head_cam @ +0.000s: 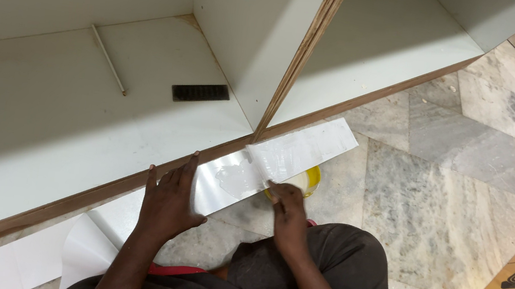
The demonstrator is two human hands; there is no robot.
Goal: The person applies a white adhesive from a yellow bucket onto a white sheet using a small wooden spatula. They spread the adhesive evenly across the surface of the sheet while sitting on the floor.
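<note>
Left hand (169, 199) spread flat, pressing white laminate strip (268, 163) lying along the cabinet's front edge (104, 187). Right hand (286, 205) fingers bunched, smearing white glue (236, 178) on the strip; yellow bowl (311, 180) sits under it on marble floor (439, 190)

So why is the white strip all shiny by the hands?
Head view: light glares off the white strip between the left hand and right hand; the cabinet divider casts a soft shadow; everything looks sharp.
</note>
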